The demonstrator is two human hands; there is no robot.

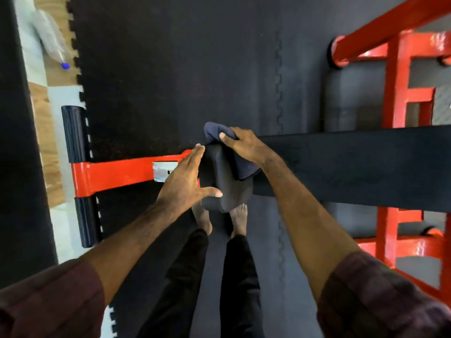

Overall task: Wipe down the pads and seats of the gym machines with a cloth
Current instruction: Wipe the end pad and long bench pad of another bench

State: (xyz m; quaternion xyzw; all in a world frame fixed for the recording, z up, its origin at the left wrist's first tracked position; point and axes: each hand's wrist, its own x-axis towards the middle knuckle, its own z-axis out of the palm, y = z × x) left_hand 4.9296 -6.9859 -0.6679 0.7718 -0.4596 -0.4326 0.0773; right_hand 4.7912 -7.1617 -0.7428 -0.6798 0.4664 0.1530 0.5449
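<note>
Two hands: both up on the end of the bench, one working, one bracing.
Right hand [244, 146]: fingers curled round a bunched dark blue cloth [240, 164], clamping it down on the top edge of the small black seat pad [223, 181]. Part of the cloth pokes out past the fingertips on the far side, and the rest hangs from under the palm over the pad's face.
Left hand [183, 176]: flat and loose, holding nothing. Fingers straight along the pad's left side, thumb stretched out across its lower corner.
Seat pad: sits right between the two hands, tilted, with its rounded bottom corner toward the person.
Long black pad [353, 164]: runs off to the right from just beside the gripped cloth, passing under the right forearm.
Red frame bar [127, 173]: sticks out left from behind the left hand to a crossbar with black roller ends [74, 132]; there's a silvery sticker on the bar just by the knuckles.
Red rack [400, 93]: well off to the right of the grip, a bit blurry.
Floor [170, 69]: dark interlocking mats, bare feet directly below the seat pad.
Plastic bottle [52, 42]: blue cap, lying far up left on the wood floor, blurry.
</note>
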